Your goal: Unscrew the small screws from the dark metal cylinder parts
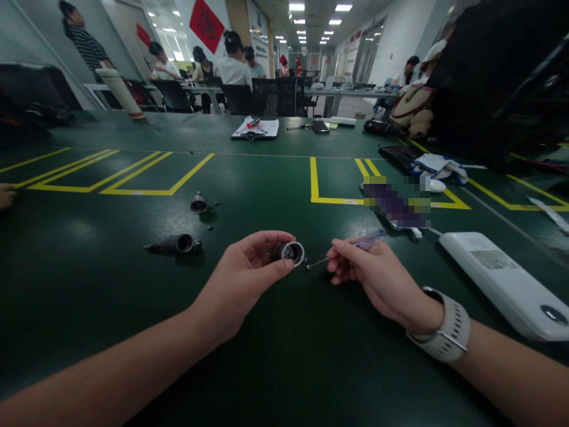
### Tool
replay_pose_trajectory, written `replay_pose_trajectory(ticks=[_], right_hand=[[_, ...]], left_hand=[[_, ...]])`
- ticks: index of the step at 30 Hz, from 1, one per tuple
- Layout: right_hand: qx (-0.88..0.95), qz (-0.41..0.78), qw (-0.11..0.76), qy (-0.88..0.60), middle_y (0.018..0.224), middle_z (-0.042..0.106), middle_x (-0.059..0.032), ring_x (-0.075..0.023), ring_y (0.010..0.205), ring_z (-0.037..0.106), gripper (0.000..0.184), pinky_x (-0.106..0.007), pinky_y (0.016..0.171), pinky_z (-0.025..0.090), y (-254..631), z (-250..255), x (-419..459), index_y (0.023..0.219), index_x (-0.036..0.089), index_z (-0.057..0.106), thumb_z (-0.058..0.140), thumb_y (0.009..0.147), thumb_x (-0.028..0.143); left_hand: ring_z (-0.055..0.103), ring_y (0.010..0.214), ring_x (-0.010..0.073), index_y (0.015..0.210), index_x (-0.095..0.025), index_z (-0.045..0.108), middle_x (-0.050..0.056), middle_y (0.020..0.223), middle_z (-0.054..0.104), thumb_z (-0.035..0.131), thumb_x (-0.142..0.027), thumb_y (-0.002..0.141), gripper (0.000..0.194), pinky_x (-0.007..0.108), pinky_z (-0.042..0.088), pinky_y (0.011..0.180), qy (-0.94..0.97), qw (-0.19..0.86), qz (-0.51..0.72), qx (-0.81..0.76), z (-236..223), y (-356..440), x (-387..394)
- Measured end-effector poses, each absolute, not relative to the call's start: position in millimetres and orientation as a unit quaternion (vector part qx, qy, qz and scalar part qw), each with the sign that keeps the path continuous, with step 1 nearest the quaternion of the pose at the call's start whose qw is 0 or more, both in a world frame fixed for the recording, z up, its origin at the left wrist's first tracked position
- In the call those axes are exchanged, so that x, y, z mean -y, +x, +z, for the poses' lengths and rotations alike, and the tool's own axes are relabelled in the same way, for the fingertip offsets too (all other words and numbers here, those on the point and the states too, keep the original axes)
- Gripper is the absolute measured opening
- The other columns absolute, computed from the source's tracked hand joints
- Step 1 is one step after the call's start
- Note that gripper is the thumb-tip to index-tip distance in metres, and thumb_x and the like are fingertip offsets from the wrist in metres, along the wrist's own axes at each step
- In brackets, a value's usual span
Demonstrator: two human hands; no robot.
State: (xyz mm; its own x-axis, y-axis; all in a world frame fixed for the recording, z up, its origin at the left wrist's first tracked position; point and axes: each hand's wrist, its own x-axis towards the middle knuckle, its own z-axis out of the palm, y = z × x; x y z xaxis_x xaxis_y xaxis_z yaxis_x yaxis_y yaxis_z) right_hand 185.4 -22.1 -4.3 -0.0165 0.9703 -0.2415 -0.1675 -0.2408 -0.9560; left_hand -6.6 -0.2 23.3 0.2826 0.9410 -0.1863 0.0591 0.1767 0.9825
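Note:
My left hand (255,264) is closed around a small round metal housing (292,253), its hollow end turned up and toward the right. In my right hand (367,261) is a screwdriver with a clear purple handle (370,239), pinched between thumb and fingers. Its thin shaft points left, and a tiny metal piece (308,267) sits at the tip, just beside the housing. To the left lies a dark tapered metal part (175,244) with an open round end. Beyond it stands a small cup-shaped metal part (198,203), with tiny loose pieces (210,228) close by.
On the right are a white power bank (502,279) with a cable, a phone (395,204) and a cloth (438,166). A clipboard with paper (255,127) lies farther back on the green table (267,367). Another person's hand (6,196) shows at the left edge.

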Motion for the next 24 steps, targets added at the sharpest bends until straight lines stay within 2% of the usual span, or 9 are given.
replay_pose_trajectory(ticks=[4,7,11,16,24], right_hand=[[0.311,0.675,0.511,-0.432,0.067,0.06,-0.0002,-0.0095,0.06,0.057,0.021,-0.021,0.057,0.049,188,-1,21,0.075,0.015,0.063,0.058,0.081,0.034],[0.334,0.664,0.549,-0.383,0.065,0.06,0.0009,-0.0095,0.059,0.057,0.021,-0.022,0.057,0.05,187,3,26,0.074,0.017,0.064,0.055,0.084,0.033],[0.488,0.53,0.583,-0.375,0.071,0.064,-0.0006,-0.0127,0.065,0.061,0.017,-0.027,0.062,0.051,180,7,40,0.078,0.019,0.066,0.054,0.085,0.029],[0.679,0.327,0.517,-0.407,0.079,0.066,-0.0017,-0.0129,0.075,0.061,0.012,-0.027,0.07,0.049,174,12,52,0.085,0.018,0.066,0.054,0.085,0.016],[0.753,0.246,0.459,-0.402,0.084,0.066,-0.0009,-0.0108,0.078,0.059,0.015,-0.023,0.07,0.047,170,13,54,0.092,0.018,0.064,0.054,0.084,0.011]], left_hand=[[0.061,0.095,0.018,0.098,-0.02,0.064,0.004,0.1,0.068,0.069,-0.02,0.069,0.03,0.03,0.046,0.086,0.533,0.603,0.364,-0.469,23,-8,0],[0.061,0.094,0.0172,0.1,-0.021,0.065,0.003,0.099,0.069,0.068,-0.02,0.069,0.031,0.029,0.047,0.084,0.533,0.601,0.364,-0.471,24,-8,0],[0.062,0.089,0.0162,0.098,-0.021,0.067,0.003,0.095,0.07,0.069,-0.02,0.067,0.031,0.027,0.047,0.079,0.531,0.601,0.358,-0.478,23,-7,2],[0.063,0.083,0.0146,0.096,-0.019,0.068,0.002,0.09,0.071,0.069,-0.018,0.067,0.03,0.024,0.048,0.074,0.541,0.599,0.359,-0.468,21,-6,3],[0.065,0.08,0.0136,0.093,-0.018,0.069,0.002,0.086,0.072,0.066,-0.017,0.068,0.025,0.022,0.05,0.071,0.563,0.586,0.359,-0.459,25,-5,5]])
